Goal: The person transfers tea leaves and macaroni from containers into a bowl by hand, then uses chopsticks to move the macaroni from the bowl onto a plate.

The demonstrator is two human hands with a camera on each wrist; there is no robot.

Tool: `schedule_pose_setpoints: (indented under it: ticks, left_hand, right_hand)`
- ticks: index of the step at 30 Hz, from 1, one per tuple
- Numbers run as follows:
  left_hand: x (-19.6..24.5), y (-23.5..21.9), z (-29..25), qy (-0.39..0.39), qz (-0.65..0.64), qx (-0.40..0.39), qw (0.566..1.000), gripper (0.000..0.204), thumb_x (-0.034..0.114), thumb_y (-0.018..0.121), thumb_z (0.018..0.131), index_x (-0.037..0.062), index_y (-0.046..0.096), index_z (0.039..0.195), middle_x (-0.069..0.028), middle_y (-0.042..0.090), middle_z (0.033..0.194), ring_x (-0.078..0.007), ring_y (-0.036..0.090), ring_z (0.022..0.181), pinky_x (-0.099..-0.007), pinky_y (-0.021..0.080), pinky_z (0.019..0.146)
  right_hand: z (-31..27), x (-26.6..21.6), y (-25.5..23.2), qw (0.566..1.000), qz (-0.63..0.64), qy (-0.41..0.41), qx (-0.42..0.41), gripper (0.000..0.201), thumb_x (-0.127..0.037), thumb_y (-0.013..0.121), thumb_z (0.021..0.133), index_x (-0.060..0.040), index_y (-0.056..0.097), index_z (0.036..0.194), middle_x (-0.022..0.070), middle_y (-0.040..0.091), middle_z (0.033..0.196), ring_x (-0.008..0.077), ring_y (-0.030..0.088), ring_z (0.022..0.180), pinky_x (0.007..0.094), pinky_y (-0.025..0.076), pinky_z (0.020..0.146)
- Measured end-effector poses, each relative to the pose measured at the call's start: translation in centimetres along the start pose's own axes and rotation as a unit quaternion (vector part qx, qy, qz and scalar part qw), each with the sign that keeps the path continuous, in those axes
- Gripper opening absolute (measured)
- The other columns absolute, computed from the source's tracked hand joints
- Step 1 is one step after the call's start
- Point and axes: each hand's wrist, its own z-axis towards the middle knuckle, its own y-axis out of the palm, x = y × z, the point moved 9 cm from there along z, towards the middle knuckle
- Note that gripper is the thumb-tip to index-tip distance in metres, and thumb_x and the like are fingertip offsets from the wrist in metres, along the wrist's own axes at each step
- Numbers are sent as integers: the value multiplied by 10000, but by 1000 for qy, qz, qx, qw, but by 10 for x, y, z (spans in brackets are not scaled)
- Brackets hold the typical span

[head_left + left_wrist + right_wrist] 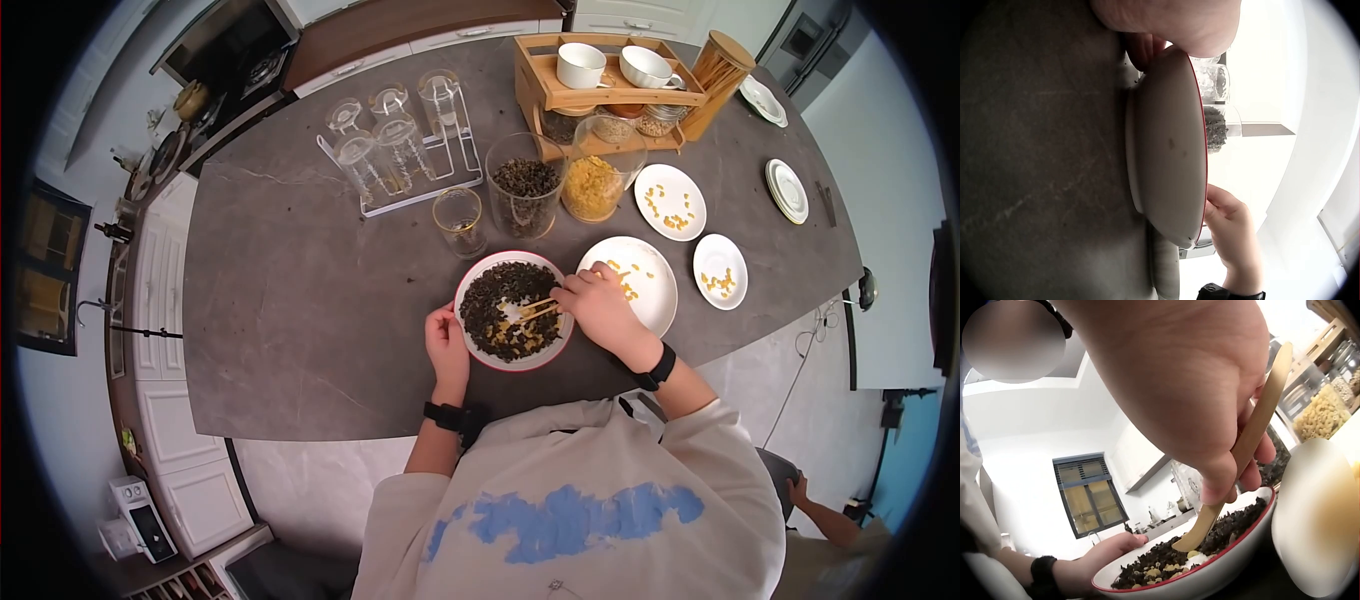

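A white bowl with a red rim (463, 337) holds dark dried leaves (490, 290) and yellow pieces, with a pale bare patch near its middle. My right hand (603, 312) pinches wooden tongs (540, 308) whose tips reach into the bowl; the right wrist view shows one curved wooden arm (1254, 434) of them between thumb and fingers. On the bowl's left side, my left hand (446, 350) holds the rim. Right of the bowl, partly under my right hand, a white plate (655, 298) bears yellow pieces.
Two smaller plates (671, 180) (720, 245) with yellow pieces stand at the right. Behind the bowl are a jar of dark leaves (525, 190), a jar of yellow pieces (592, 190) and a glass (460, 222). A glass rack (400, 205) and wooden shelf (600, 97) stand farther back.
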Motion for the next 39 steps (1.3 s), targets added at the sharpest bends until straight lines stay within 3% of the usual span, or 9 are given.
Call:
schedule_pose_setpoints:
  ticks: [6,10,22,28,39]
  left_hand:
    - [-1,-1,0,2,0,4,1000,62,25,425,965,23,477,999,-124,581,1147,-123,559,956,-258,461,860]
    - [0,0,-1,3,3,-2,1000,76,2,422,956,19,469,1013,-138,569,1179,-132,557,976,-266,460,870]
    - [-1,-2,0,8,11,-6,1000,75,-3,426,952,21,467,1010,-143,565,1178,-137,556,982,-274,459,877]
    - [0,-1,0,5,7,-6,1000,59,17,429,959,24,469,1002,-141,568,1184,-131,554,978,-267,454,877]
    - [0,0,0,2,5,-3,1000,47,36,438,964,25,472,995,-131,579,1148,-130,555,974,-268,452,880]
  right_hand:
    - [-41,41,-29,994,-44,92,40,168,-182,648,736,-130,676,894,18,604,798,180,589,812,373,394,859]
    - [-64,67,-40,986,-58,154,23,174,-194,687,737,-124,673,896,19,603,791,188,592,809,375,397,854]
    - [-87,82,-21,977,-46,207,-2,171,-196,686,754,-131,654,909,25,605,816,206,596,827,389,392,859]
    - [-81,68,-27,980,-21,197,-1,239,-201,683,763,-130,652,990,24,620,866,222,592,851,388,380,879]
    - [-44,4,-17,997,12,71,-17,202,-208,653,771,-109,658,947,40,605,837,198,582,855,367,393,860]
